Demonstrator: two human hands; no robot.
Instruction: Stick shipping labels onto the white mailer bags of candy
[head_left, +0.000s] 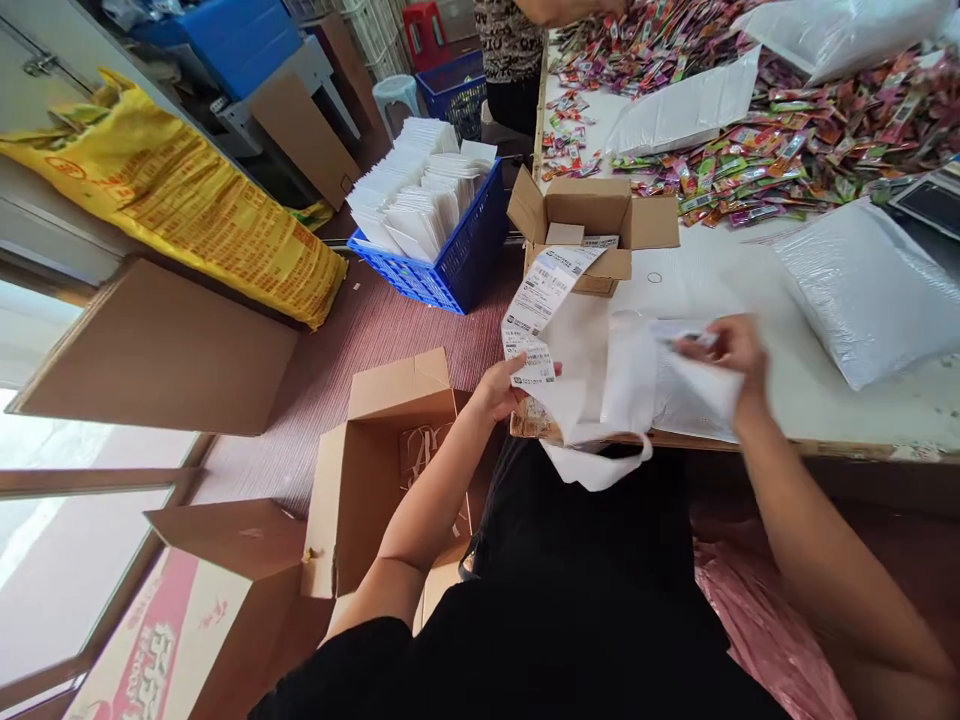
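My left hand (504,386) is closed on the lower end of a strip of printed shipping labels (547,288), which runs up into a small open cardboard box (587,208). Blank white backing paper (592,468) loops down over the table's front edge. Blurred by motion, my right hand (736,358) pinches a white label (709,385) above a flat white mailing bag (686,412). Part of that label is hidden by the fingers. Left of this bag lies a second pale wrapped piece (628,370).
Small colourful packets (795,150) are heaped across the table's back, with filled white bags (874,285) around them. A blue crate (469,245) of white envelopes stands beyond the open carton (390,450) on the floor. A co-worker (514,45) stands at the far side.
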